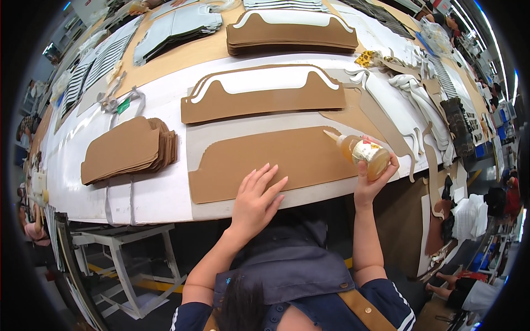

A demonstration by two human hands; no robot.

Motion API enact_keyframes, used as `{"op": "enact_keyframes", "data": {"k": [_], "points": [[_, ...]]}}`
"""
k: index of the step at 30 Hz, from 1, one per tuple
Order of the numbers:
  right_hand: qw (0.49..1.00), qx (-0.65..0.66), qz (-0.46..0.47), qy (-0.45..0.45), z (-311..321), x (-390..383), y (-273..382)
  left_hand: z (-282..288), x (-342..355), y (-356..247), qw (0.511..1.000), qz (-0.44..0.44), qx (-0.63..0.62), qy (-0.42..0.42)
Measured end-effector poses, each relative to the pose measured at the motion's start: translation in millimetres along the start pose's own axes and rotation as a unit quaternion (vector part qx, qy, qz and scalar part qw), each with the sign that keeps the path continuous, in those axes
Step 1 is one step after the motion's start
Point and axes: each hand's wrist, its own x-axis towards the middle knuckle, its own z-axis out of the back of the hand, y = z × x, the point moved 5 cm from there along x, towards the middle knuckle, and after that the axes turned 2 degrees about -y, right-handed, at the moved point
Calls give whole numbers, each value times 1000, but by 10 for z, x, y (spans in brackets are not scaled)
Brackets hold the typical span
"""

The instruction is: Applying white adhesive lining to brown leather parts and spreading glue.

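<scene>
A flat brown panel (276, 163) with one curved, scalloped edge lies in front of me on a grey sheet (221, 207). My left hand (256, 196) rests on its near edge, fingers spread and holding nothing. In my right hand (375, 179) is a clear glue bottle (371, 156) with amber liquid and a label. The bottle is tilted left, and its pointed nozzle is at the panel's upper right edge; whether the tip touches cannot be made out. Just beyond lies a brown stack (265, 102) topped with a white shaped piece (265, 79).
To the left sits a stack of smaller brown panels (124, 149). Another brown stack with a white piece (292, 36) stands farther back. White and brown offcuts (386, 105) clutter the right side. Below the table's left edge is a white metal frame (124, 259). Other people are in the background.
</scene>
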Motion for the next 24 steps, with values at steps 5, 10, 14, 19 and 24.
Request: {"op": "enact_keyframes", "data": {"k": [5,10,14,19,24], "points": [[1000,-5,3,21,-167,-43,62,451,-185,218,993,15,-12,-113],[998,38,0,57,-355,-59,84,899,-492,689,960,134,89,-227],[996,51,13,78,-531,-97,149,1039,-733,937,936,183,138,-269],[991,70,30,107,-715,-147,182,978,-751,999,929,182,145,-286],[984,89,45,149,-954,-190,341,958,-741,986,928,185,164,-279]]}}
